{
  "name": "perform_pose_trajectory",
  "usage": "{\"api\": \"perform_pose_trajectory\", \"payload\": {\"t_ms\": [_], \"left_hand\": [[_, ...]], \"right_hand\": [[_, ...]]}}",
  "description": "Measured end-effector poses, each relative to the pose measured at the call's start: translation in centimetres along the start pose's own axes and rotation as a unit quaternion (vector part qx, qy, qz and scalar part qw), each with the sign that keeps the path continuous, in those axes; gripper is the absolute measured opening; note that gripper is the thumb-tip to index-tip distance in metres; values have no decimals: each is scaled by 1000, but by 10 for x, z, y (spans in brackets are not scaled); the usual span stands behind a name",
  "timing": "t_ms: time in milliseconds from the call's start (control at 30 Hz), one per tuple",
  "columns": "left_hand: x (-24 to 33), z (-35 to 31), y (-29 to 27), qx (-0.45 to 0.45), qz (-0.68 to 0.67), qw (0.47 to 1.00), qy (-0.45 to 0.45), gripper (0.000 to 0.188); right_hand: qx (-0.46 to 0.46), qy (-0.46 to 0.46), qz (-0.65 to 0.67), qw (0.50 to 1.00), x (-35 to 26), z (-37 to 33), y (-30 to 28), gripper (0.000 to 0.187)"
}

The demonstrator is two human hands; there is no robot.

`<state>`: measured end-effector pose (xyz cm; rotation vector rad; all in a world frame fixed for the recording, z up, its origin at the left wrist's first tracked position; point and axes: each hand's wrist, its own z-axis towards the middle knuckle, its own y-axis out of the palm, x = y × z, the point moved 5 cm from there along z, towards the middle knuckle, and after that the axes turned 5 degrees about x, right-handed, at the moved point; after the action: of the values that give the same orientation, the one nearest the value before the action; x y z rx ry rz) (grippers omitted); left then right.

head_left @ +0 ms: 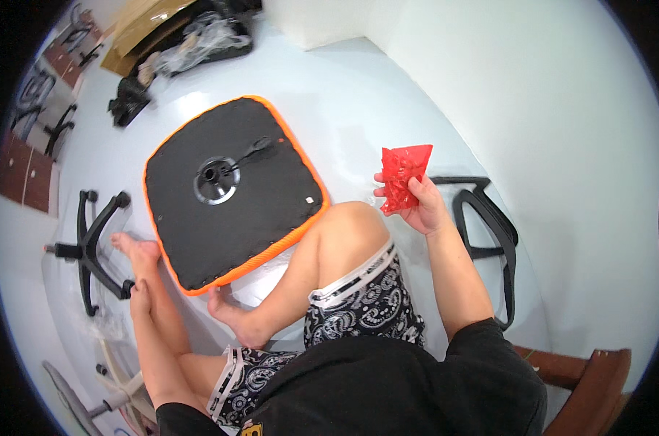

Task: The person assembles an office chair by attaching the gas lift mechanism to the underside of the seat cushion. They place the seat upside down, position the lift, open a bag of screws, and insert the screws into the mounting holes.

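Observation:
My right hand point(421, 206) is raised to the right of my bent knee. It holds a crinkled red plastic packet point(405, 174), thumb on the front and fingers behind; lumpy contents show faintly. Low on the left, my left hand point(140, 298) rests against my lower leg, and its fingers are mostly hidden. Between and beyond my feet lies an orange-edged chair seat point(228, 254), black underside up. At its middle sits a round black plate point(217, 180) with a short tube, and a black lever point(254, 148) runs out from it.
A black five-star chair base point(90, 251) lies on its side at left. Black armrest frames point(489, 225) lie at right near the white wall point(547, 94). An open cardboard box point(137, 36) with plastic wrapping stands at the back. Brown wooden furniture point(591, 385) is at lower right.

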<state>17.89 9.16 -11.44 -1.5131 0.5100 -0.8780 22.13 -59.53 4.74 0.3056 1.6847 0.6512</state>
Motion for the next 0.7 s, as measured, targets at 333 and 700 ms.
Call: {"api": "perform_pose_trajectory", "payload": {"t_ms": [333,700], "left_hand": [[169,-156,-106,-176,-628,756,50,34],[154,-186,-49,-145,-634,758,-41,16]], "right_hand": [[-250,260,-144,922,159,80,226,45],[-172,82,-278,942,246,75,196,20]]}}
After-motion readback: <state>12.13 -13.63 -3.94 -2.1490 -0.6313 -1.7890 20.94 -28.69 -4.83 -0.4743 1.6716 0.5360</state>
